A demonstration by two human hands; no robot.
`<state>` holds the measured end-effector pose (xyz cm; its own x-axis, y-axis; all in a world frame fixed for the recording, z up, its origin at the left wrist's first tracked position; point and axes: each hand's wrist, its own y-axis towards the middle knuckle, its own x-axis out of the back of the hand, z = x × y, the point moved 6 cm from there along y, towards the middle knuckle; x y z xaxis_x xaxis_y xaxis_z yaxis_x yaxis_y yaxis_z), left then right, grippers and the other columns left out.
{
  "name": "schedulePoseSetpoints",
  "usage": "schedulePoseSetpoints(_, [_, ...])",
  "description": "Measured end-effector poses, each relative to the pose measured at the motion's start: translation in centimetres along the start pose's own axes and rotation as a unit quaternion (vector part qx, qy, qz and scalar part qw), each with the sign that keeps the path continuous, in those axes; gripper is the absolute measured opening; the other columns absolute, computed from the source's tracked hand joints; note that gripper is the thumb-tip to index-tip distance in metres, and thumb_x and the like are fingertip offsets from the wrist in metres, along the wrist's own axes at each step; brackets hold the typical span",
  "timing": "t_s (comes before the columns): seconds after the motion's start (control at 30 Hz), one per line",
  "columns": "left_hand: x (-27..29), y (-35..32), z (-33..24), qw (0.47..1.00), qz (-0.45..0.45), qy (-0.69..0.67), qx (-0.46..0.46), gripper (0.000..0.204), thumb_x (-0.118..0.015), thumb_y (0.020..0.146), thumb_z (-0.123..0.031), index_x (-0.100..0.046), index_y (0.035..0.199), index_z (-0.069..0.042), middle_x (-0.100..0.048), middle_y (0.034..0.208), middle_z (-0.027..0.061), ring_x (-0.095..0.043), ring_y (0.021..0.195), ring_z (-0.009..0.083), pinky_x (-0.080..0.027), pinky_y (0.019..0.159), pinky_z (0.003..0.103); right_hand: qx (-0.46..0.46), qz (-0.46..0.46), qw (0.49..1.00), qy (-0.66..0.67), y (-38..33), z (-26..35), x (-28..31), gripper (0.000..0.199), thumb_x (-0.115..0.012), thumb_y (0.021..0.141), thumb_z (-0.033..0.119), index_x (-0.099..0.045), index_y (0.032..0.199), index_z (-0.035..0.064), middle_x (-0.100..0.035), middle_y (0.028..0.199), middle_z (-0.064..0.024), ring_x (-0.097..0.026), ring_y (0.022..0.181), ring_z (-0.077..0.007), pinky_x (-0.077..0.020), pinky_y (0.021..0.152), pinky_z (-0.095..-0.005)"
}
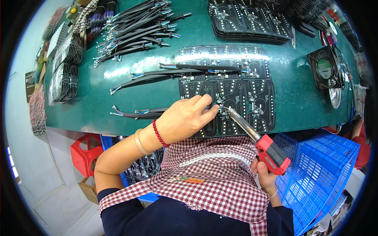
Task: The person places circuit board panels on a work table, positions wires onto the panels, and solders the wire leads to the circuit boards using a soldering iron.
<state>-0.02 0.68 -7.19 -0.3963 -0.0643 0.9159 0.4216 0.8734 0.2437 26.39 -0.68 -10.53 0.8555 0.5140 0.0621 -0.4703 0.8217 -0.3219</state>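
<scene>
My left hand (191, 117) pinches the end of a black-sleeved wire cable (151, 113) down on a black circuit board panel (260, 92). The cable's other part runs out left under my wrist, with loose coloured wire ends. My right hand (265, 176) grips a red and black soldering gun (271, 154), its metal barrel slanting up to the left. The tip meets the board right beside my left fingertips; the joint itself is too small to make out. More black-sleeved cables (197, 70) lie across the panel's far part, their wire ends at the small white connectors.
A pile of cables (138, 27) lies at the far left of the green table (291, 94). Stacked boards (248, 19) stand at the back. At the right are a black fan (325, 67) and blue crates (319, 173); a red stool (85, 153) is at the left.
</scene>
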Motion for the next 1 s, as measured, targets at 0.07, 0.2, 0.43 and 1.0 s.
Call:
schedulePoseSetpoints(0.07, [-0.2,-0.1,-0.1,1.000,0.017,0.011,0.003,0.027,-0.057,0.076,-0.009,-0.060,0.101,0.001,-0.047,0.084,0.0073,-0.054,0.071,0.0164,-0.049,0.057,0.027,0.006,0.000,1.000,-0.021,0.1,-0.1,-0.1,0.030,-0.056,0.090,0.029,-0.053,0.088,-0.0010,-0.053,0.065,-0.0059,-0.047,0.053,-0.0104,-0.0389,0.049,-0.0232])
schedulePoseSetpoints(0.2, [-0.3,-0.3,-0.4,0.999,0.030,0.015,0.021,0.037,-0.057,0.072,-0.007,-0.058,0.109,-0.003,-0.046,0.085,0.0069,-0.053,0.071,0.0181,-0.049,0.060,0.029,0.044,0.013,0.996,-0.080,0.0,-1.1,0.4,0.029,-0.055,0.090,0.028,-0.053,0.084,-0.0002,-0.053,0.065,-0.0059,-0.047,0.053,-0.0099,-0.0390,0.049,-0.0233])
schedulePoseSetpoints(0.43, [-0.2,-0.2,-0.5,0.999,0.028,0.025,0.019,0.038,-0.057,0.072,-0.007,-0.057,0.109,-0.001,-0.045,0.084,0.0068,-0.053,0.072,0.0171,-0.049,0.060,0.028,0.026,0.016,0.997,-0.076,0.1,-0.1,-0.1,0.029,-0.054,0.091,0.028,-0.053,0.084,-0.0005,-0.053,0.064,-0.0062,-0.047,0.051,-0.0100,-0.0391,0.048,-0.0236])
schedulePoseSetpoints(1.0, [0.3,-0.1,-0.3,0.999,0.003,0.005,0.032,0.033,-0.058,0.072,-0.008,-0.060,0.105,-0.004,-0.045,0.082,0.0056,-0.054,0.065,0.0169,-0.049,0.056,0.029,0.007,0.021,1.000,0.015,-0.4,0.0,-0.3,0.033,-0.055,0.090,0.027,-0.050,0.105,-0.0017,-0.054,0.066,-0.0084,-0.047,0.050,-0.0115,-0.0404,0.047,-0.0248])
